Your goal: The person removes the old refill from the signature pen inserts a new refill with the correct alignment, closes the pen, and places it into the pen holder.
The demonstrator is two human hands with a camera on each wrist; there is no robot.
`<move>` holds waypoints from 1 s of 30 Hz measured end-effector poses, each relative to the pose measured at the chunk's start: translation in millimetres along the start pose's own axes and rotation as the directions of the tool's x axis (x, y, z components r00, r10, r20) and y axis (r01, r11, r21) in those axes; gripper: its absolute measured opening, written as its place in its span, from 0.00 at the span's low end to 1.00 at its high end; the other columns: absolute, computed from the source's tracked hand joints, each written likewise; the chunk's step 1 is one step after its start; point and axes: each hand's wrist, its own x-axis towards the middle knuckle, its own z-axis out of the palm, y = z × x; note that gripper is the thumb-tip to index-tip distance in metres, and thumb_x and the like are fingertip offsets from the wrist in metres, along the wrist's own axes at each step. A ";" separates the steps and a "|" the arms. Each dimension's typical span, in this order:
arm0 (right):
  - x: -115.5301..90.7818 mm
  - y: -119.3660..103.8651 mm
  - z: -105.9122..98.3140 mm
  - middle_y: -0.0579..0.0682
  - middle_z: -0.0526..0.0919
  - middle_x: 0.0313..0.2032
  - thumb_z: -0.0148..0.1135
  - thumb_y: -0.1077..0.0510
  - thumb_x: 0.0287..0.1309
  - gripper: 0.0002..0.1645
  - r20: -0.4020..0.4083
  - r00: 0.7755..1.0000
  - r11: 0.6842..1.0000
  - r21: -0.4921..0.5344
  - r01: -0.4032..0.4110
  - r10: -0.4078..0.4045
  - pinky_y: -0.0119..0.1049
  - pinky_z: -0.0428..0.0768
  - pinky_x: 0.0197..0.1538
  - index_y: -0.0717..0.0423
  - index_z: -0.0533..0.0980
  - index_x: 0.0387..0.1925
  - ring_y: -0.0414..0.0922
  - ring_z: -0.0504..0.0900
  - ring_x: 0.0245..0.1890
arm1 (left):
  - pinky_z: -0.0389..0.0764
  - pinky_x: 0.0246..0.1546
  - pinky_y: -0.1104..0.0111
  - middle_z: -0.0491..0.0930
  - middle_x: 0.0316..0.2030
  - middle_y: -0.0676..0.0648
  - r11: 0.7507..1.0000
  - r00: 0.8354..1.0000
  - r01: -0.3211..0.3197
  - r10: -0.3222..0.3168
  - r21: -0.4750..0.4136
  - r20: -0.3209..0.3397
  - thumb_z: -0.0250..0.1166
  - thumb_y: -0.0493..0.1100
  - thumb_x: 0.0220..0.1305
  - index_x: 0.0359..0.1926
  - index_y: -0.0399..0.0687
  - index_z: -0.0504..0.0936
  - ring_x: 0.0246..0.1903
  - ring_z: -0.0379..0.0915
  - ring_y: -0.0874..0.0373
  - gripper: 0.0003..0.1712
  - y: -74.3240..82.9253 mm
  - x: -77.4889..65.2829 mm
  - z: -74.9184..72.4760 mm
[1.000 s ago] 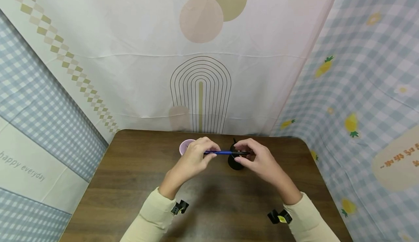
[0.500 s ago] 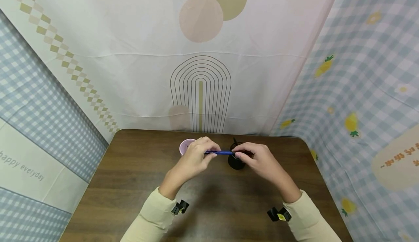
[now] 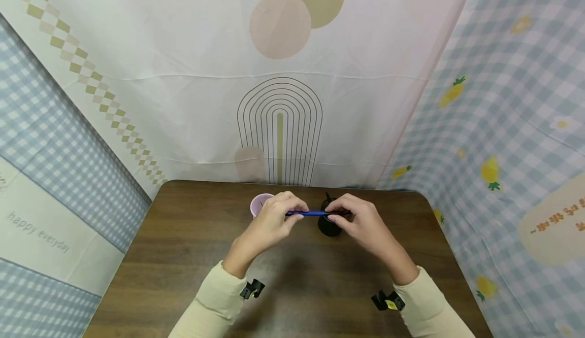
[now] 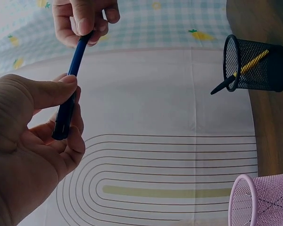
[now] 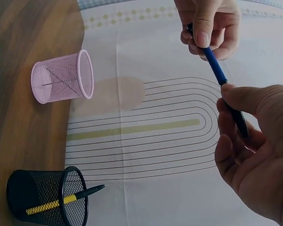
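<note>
A blue pen with black ends is held level above the table between both hands in the head view. My left hand pinches its dark clip end between thumb and fingers. At the other end, my right hand pinches the black tip section, with the thumb on it in the right wrist view. The blue barrel is bare between the hands. Just behind the right fingers stands a black mesh pen cup, partly covered. Beyond the left hand is a pink mesh pen cup, also partly hidden.
One yellow and black pen leans inside the black cup, its dark end past the rim. Both cups stand on the brown wooden table near its back edge. Patterned cloth hangs behind the table and at its sides.
My right hand slid left along the pen onto the blue barrel, then back right to the black section. My left hand and both cups have stayed in place.
</note>
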 end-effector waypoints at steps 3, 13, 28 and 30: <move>-0.1 -0.5 1.6 0.42 0.86 0.42 0.76 0.65 0.55 0.14 -0.026 0.999 1.000 -0.009 0.029 -0.029 0.30 0.83 0.35 0.48 0.85 0.41 0.36 0.82 0.36 | 0.82 0.42 0.68 0.84 0.37 0.49 1.000 1.000 0.000 0.000 -0.003 -0.005 0.72 0.29 0.59 0.39 0.44 0.87 0.40 0.80 0.58 0.09 -0.7 -0.1 0.9; -0.8 0.3 4.3 0.43 0.85 0.42 0.77 0.69 0.52 0.17 -0.063 0.995 0.997 -0.022 0.074 -0.075 0.33 0.83 0.34 0.48 0.84 0.40 0.38 0.82 0.36 | 0.82 0.43 0.68 0.84 0.37 0.50 1.000 1.000 0.007 -0.007 -0.009 -0.001 0.72 0.29 0.60 0.39 0.44 0.87 0.40 0.80 0.59 0.08 -0.5 0.7 0.3; -1.7 -0.9 0.8 0.46 0.84 0.44 0.75 0.59 0.58 0.17 -0.002 1.000 1.000 -0.022 -0.015 0.015 0.32 0.81 0.38 0.50 0.83 0.50 0.38 0.80 0.39 | 0.81 0.43 0.67 0.84 0.36 0.50 1.000 1.000 -0.009 0.009 0.009 -0.017 0.73 0.28 0.59 0.38 0.44 0.87 0.40 0.80 0.58 0.09 -0.7 1.6 0.5; -0.7 -1.7 -1.3 0.44 0.85 0.44 0.72 0.58 0.62 0.14 0.012 1.000 1.000 -0.023 -0.019 0.019 0.32 0.81 0.38 0.50 0.84 0.50 0.37 0.79 0.37 | 0.82 0.43 0.67 0.84 0.36 0.50 1.000 1.000 -0.012 0.012 0.019 -0.015 0.73 0.28 0.59 0.38 0.44 0.87 0.40 0.80 0.58 0.09 0.0 1.8 0.6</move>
